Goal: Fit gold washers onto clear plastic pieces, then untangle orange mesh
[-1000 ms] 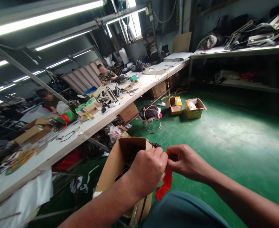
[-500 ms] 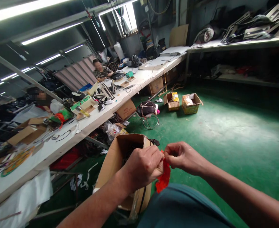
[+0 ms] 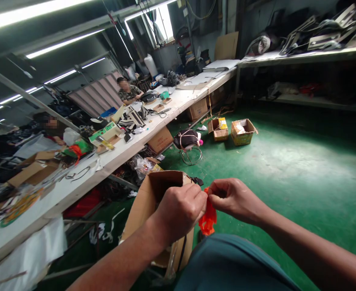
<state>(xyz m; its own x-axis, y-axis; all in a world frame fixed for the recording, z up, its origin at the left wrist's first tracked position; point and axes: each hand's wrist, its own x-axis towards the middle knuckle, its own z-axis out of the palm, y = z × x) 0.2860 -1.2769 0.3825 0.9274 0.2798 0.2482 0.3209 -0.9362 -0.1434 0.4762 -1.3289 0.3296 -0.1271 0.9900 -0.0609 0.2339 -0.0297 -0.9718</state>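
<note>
Both my hands meet low in the middle of the view and pinch one small red piece (image 3: pixel 208 218) of crumpled plastic or cloth. My left hand (image 3: pixel 179 210) is closed on its upper left edge. My right hand (image 3: pixel 234 200) is closed on its upper right edge. The red piece hangs down between them, above my knee in blue-grey cloth (image 3: pixel 232 262). Just behind my left hand stands an open cardboard box (image 3: pixel 144 210) with dark straps inside.
A long white workbench (image 3: pixel 120 153) runs along the left, strewn with boxes, straps and tools; two people sit behind it. Under it lie boxes and bags. Two small open cartons (image 3: pixel 241 131) and a stool with a dark bundle (image 3: pixel 190 143) stand on the green floor. Shelves fill the right wall.
The red piece has been drawn up and bunched shorter between my fingers. My hands have risen slightly and stayed together. The view has shifted a little.
</note>
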